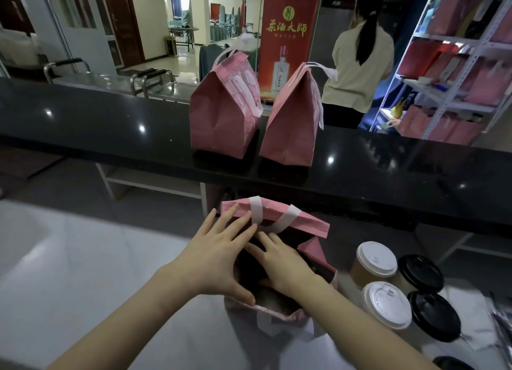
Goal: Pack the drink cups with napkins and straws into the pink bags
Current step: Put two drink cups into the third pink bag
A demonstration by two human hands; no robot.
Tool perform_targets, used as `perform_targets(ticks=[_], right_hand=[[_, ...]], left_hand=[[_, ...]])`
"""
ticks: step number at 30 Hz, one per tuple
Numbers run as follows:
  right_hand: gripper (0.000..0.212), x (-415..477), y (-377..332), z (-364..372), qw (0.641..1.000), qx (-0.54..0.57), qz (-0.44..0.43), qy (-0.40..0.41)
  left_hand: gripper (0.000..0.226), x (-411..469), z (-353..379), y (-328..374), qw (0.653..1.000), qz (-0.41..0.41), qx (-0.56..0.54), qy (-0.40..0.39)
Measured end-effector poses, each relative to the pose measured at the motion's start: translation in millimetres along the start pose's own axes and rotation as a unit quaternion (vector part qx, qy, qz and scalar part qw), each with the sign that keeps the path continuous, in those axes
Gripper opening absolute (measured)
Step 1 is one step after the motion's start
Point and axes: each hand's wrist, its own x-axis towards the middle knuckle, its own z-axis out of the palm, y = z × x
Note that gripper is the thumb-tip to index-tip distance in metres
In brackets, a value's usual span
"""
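A pink paper bag (299, 220) with white handles stands open on the white worktop in front of me. My left hand (219, 247) lies with straight fingers against the bag's left wall and far rim. Inside the bag's mouth, my right hand (279, 261) has its fingers spread and reaches down; what it touches is hidden. Just right of the bag stand two brown cups with white lids (376, 258) (386, 304) and two cups with black lids (421, 272) (435, 315). Two closed pink bags (221, 120) (291, 125) stand on the black counter beyond.
The black counter (110, 125) runs across above the white worktop (83, 258). White napkins or wrappers (471, 306) lie at the right of the cups. A person (360, 51) stands behind the counter beside a shelf (457, 64) of pink bags.
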Motion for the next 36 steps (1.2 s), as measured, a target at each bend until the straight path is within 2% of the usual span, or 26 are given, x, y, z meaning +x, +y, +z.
perform_targets(ticks=[8,13,20,24,27,32,34,36], right_hand=[[0.088,16.0,9.9,6.0,0.999,0.031,0.027,-0.026],[0.081,23.7,9.7,15.8,0.998,0.035,0.030,-0.045],[0.086,48.2,15.3,10.3,0.994,0.012,0.031,-0.107],[0.086,43.6,22.7,-6.8,0.989,0.064,0.041,-0.126],[0.073,23.5,27.7,-31.2,0.992,0.081,0.041,-0.090],[0.046,-31.6,31.3,-79.9,0.995,0.093,0.030,0.026],[0.038,-57.3,34.3,-95.2,0.990,0.111,0.037,0.076],[0.030,-85.1,43.4,-100.9,0.980,0.133,0.072,0.127]], left_hand=[[0.130,9.2,1.9,-12.0,0.999,-0.018,-0.025,-0.023],[0.130,16.4,5.0,-18.7,0.998,-0.020,-0.039,-0.039],[0.125,21.2,7.4,-27.2,0.997,-0.024,-0.065,-0.046],[0.121,22.9,3.6,-29.3,0.995,-0.023,-0.086,-0.039],[0.115,24.8,-2.3,-26.8,0.994,-0.020,-0.105,0.007],[0.085,42.7,-22.0,-12.5,0.983,-0.021,-0.131,0.125],[0.074,53.3,-28.2,-5.0,0.977,0.013,-0.133,0.164],[0.066,63.1,-31.0,2.3,0.977,0.056,-0.124,0.166]])
